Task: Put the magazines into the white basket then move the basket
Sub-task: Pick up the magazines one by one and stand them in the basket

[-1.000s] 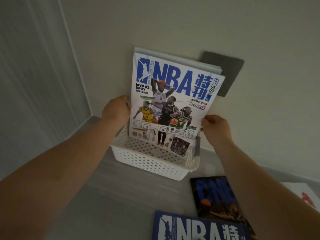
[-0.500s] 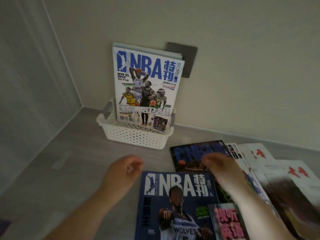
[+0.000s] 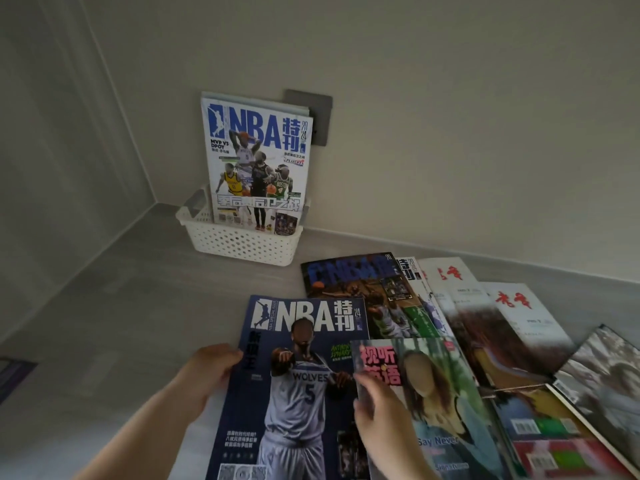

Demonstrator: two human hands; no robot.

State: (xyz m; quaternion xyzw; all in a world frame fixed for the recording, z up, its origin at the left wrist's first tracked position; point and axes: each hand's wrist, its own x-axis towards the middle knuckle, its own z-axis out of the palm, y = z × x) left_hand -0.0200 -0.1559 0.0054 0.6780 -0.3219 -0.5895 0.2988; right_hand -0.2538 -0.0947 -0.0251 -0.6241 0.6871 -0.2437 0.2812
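Observation:
A white perforated basket (image 3: 242, 242) stands on the grey floor against the wall. A white-and-blue NBA magazine (image 3: 258, 161) stands upright in it, with at least one more magazine behind. In front of me lies a dark blue NBA magazine (image 3: 298, 379) with a Wolves player on its cover. My left hand (image 3: 207, 372) grips its left edge. My right hand (image 3: 377, 410) rests on its right side, at the left edge of a magazine with red Chinese title (image 3: 429, 403) that overlaps it.
Several more magazines (image 3: 485, 327) lie fanned out on the floor to the right. A dark wall plate (image 3: 317, 112) sits behind the basket. The room corner is left of the basket. A dark object (image 3: 14, 374) lies at the far left edge.
Both hands let go of the magazine standing in the basket and came down and back. They now touch the dark blue NBA magazine on the floor. The view has tilted down.

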